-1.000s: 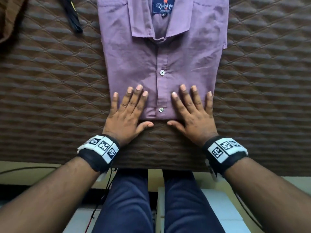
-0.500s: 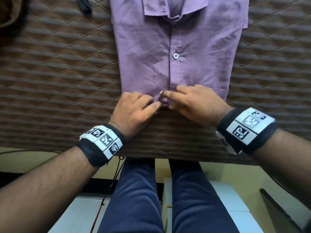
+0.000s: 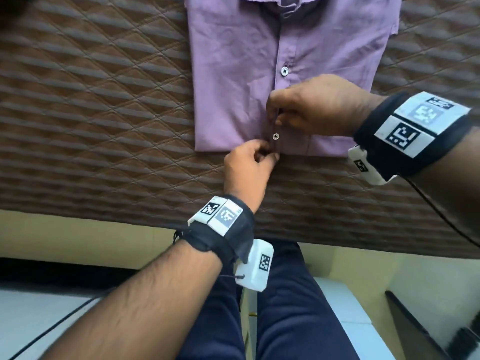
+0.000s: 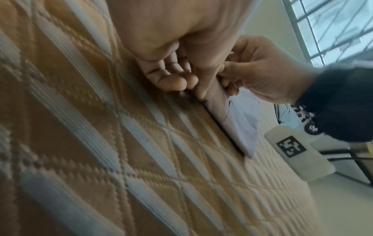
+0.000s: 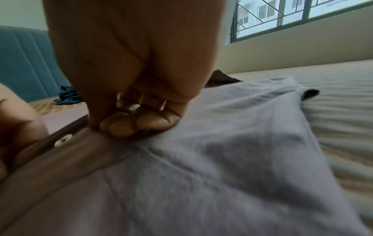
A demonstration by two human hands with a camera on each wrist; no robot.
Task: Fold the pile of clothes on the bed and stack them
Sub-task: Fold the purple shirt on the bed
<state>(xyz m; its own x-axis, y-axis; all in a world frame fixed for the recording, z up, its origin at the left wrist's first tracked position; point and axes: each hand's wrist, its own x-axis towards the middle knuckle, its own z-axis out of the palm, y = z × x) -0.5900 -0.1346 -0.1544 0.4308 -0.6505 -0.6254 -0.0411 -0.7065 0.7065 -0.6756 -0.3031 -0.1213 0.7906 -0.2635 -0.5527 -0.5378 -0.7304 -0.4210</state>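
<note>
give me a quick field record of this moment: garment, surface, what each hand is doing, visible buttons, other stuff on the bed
garment: folded purple shirt, front up, collar away from the person
surface: brown quilted bedcover
left hand: left hand pinches the button placket at the shirt's near edge
right hand: right hand pinches the placket farther up
buttons: lower button between the hands; upper button beyond the right hand
other: dark teal cloth by the blue headboard
</note>
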